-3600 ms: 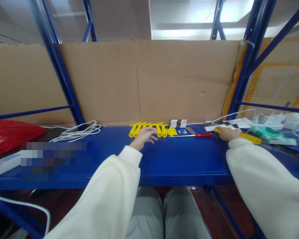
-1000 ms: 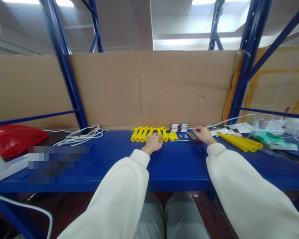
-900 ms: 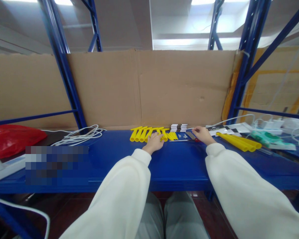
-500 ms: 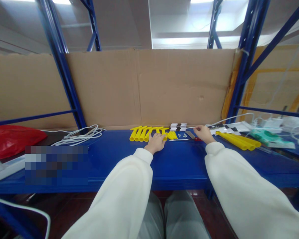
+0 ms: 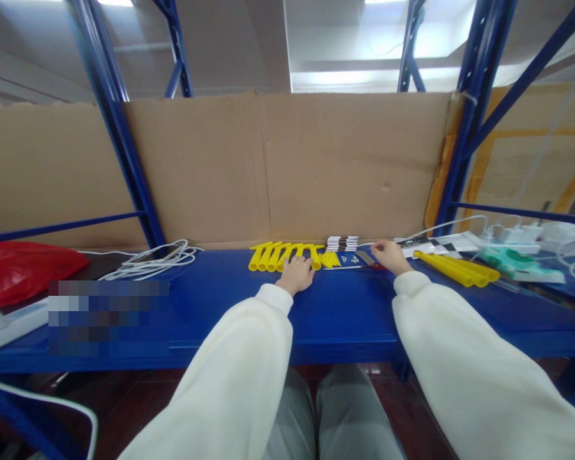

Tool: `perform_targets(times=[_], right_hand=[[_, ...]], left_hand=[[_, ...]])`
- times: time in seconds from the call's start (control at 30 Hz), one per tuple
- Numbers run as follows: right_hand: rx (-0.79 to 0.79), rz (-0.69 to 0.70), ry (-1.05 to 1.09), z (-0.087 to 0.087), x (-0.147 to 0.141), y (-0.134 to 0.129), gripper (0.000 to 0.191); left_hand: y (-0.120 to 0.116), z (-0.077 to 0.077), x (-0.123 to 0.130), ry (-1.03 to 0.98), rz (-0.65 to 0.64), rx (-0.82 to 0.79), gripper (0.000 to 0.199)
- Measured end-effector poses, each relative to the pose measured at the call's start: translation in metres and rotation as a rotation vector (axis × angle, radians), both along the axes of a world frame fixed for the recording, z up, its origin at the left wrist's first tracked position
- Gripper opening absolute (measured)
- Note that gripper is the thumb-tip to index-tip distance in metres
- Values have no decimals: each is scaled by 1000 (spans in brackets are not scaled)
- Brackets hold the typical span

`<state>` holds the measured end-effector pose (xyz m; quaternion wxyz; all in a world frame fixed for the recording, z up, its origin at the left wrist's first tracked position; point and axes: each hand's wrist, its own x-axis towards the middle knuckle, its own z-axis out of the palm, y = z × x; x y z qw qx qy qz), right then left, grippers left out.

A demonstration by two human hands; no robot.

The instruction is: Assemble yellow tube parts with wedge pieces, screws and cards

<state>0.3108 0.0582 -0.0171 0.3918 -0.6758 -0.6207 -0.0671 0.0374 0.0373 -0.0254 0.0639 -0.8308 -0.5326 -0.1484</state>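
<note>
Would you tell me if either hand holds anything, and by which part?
That cannot be told: the left hand partly covers the yellow plastic tubes, and the right hand, near the red screwdriver handle, shows no clear grip.

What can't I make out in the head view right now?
All head view:
Yellow tubes: partly covered by the left hand.
Red handle: partly covered by the right hand.
Blue card: print too small.
Red bag: cut off by the left edge.
Lower left: pixelated patch hides what's there.
</note>
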Motion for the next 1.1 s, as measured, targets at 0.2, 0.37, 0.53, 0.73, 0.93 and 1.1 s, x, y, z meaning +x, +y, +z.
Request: perform_targets(times=[0.2,0.37,0.53,0.73,0.93,1.1], right_hand=[[-30,-5,8,1,-2,-2,19],[-40,-9,1,0,-2,-1,20],[-16,2,-14,-2,-1,2,19],[-28,-16,-19,-1,-2,2,20],[-52,-16,-23,2,-4,-2,21],[-62,-14,-24,3,-4,-3,22]], left_hand=[[0,1,3,48,-83,-50,50],[2,-1,3,48,-109,-55,43],[-1,3,2,50,-59,24,39],[-6,8,2,76,-43,52,38],[-8,9,5,84,-9,72,40],[-12,10,8,48,54,44,46]])
